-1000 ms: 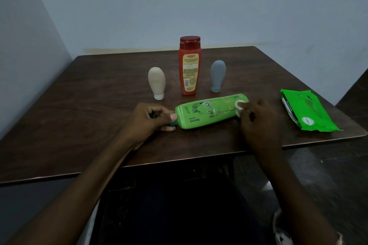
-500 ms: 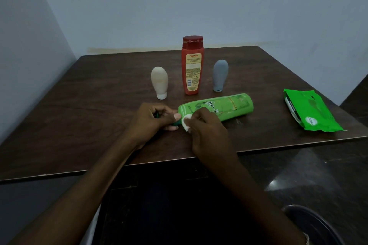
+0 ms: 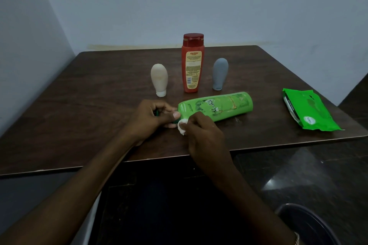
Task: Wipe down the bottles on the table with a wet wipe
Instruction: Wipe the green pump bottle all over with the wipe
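Dark wood table (image 3: 79,105) against pale walls, filling mid frame. Green bottle (image 3: 217,106) lies on its side at centre, long axis running lower left to upper right, cap end toward the left hand (image 3: 151,117), base pointing right. Left hand is clenched around the cap end, pinning it. Right hand (image 3: 203,133) pinches a balled white wipe (image 3: 182,127) pressed at the bottle's neck end, just beside the left thumb, so both hands crowd the same end. The unwiped run looks to lie up and right from the right hand, along the body. Room there: bare table out to the wipe pack (image 3: 308,111) at right, well apart. Behind stand the cream bottle (image 3: 159,78), red bottle (image 3: 192,63) and grey bottle (image 3: 220,73), near the green one's far side. The near table edge sits close under the wrists.
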Demonstrator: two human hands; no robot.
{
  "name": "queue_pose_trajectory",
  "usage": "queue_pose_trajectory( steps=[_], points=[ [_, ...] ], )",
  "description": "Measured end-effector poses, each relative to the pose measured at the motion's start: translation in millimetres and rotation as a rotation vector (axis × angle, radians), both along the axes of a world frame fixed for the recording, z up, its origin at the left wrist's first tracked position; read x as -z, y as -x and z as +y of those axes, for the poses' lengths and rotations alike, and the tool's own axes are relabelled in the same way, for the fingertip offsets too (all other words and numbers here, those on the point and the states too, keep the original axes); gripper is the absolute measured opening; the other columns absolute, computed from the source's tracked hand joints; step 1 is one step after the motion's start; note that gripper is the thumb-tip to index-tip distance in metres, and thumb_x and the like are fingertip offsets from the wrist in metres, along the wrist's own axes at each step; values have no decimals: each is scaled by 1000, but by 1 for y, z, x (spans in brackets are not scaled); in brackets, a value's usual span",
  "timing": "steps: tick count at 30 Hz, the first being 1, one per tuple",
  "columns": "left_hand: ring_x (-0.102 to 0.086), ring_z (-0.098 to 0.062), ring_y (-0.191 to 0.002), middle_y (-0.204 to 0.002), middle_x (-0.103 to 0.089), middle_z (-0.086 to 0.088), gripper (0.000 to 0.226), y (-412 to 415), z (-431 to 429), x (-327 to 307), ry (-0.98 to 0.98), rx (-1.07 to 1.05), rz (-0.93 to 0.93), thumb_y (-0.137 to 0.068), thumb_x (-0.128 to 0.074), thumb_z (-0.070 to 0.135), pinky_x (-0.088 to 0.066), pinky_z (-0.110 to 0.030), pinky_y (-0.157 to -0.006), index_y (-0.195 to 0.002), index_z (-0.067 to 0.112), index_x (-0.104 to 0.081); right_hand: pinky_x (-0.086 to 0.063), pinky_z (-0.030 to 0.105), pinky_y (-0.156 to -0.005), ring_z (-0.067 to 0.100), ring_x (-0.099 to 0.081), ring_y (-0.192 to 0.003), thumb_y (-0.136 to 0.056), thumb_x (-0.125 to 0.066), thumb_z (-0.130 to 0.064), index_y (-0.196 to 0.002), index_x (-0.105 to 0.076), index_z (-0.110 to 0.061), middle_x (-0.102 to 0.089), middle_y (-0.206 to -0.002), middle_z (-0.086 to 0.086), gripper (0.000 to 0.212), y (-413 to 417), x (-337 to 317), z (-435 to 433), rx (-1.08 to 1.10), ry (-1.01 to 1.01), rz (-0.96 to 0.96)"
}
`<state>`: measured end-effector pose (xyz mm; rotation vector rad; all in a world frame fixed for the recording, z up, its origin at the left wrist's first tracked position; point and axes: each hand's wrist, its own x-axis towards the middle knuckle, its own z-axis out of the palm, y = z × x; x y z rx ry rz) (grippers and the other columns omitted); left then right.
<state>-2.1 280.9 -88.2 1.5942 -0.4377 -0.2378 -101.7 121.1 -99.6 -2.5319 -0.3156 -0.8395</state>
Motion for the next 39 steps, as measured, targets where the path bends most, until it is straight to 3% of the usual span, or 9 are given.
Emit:
queue_pose_trajectory(
  steps=[5,10,14,21,24,27,31,34,39],
  points=[
    [-74,-30,-90,-105,-74,-27,23,0,0,1,24,11,-7,-76,-80,16,-64,-31,-75,-91,0,-76,-46,22,-70,12,-57,-79,-90,-62,-5,-97,-74,-8,-60,-90,-1,14,-1,-2,-22,10,-183,6],
    [-75,-29,-86,-101,-76,-23,14,-2,2,4,5,25,-31,-84,-77,6,-63,-29,-72,-94,-3,-75,-46,14,-73,10,-62,-80,-86,-66,3,-97,-76,-10,-68,-93,2,20,-7,-5,-90,246,-330,-44],
    [-75,-29,-83,-100,-76,-24,20,-2,1,5,-1,9,-58,-81,-78,8,-64,-31,-71,-93,-7,-74,-49,20,-78,17,-67,-84,-84,-66,-1,-98,-78,-17,-71,-94,4,24,-8,-9,-125,401,-399,-59],
    [-75,-31,-82,-97,-76,-22,24,0,1,3,-7,3,-53,-76,-80,15,-65,-37,-76,-92,-1,-76,-40,4,-71,17,-61,-82,-87,-68,-11,-100,-74,-8,-63,-100,9,14,-3,-15,-85,304,-298,-3],
    [-76,-32,-80,-96,-76,-23,28,0,0,3,-16,-9,-58,-75,-81,14,-66,-38,-76,-95,-5,-75,-54,23,-81,12,-57,-89,-91,-66,-12,-96,-72,-8,-58,-103,1,9,-2,-16,-45,170,-247,65],
    [-76,-31,-78,-94,-77,-20,31,2,1,2,-29,-26,-68,-75,-81,13,-65,-34,-75,-98,-7,-74,-52,37,-81,19,-57,-93,-91,-60,-9,-102,-70,-8,-60,-105,5,15,-6,-15,-16,88,-178,54],
    [-75,-26,-74,-89,-78,-17,23,2,4,1,-49,-20,-91,-80,-80,2,-62,-28,-71,-102,-6,-75,-50,35,-82,20,-58,-95,-92,-59,-11,-113,-68,-6,-60,-108,7,24,-7,-15,-14,95,-189,52],
    [-75,-27,-71,-86,-78,-19,29,2,4,2,-34,-26,-111,-77,-82,6,-62,-29,-70,-102,-7,-75,-51,31,-73,18,-59,-84,-94,-64,-11,-104,-73,-5,-59,-97,6,15,-5,-14,-41,189,-241,29],
    [-74,-26,-69,-85,-77,-22,23,2,3,2,-43,-15,-129,-80,-80,0,-62,-30,-70,-101,-7,-74,-33,27,-64,24,-58,-73,-90,-69,-14,-98,-77,-6,-62,-86,13,14,-6,-15,-113,489,-299,-84]
  ],
)
